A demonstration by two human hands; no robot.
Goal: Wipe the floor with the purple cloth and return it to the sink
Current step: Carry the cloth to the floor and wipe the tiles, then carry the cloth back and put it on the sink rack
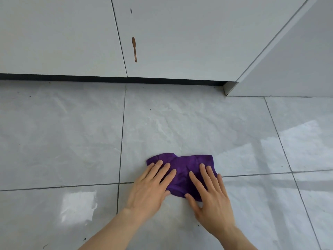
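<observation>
The purple cloth [182, 170] lies crumpled and flat on the grey tiled floor [72, 141], low in the middle of the head view. My left hand [149, 188] presses flat on its left part with fingers spread. My right hand [209, 193] presses flat on its right part, fingers also spread. Neither hand grips the cloth; both palms rest on it and partly on the tile. The sink is out of view.
White cabinet doors [63, 37] run along the back above a dark toe-kick [108, 79]. A brown drip stain [134, 49] marks one door. A white panel corner [230, 89] juts out at the right. Small dark specks dot the tiles.
</observation>
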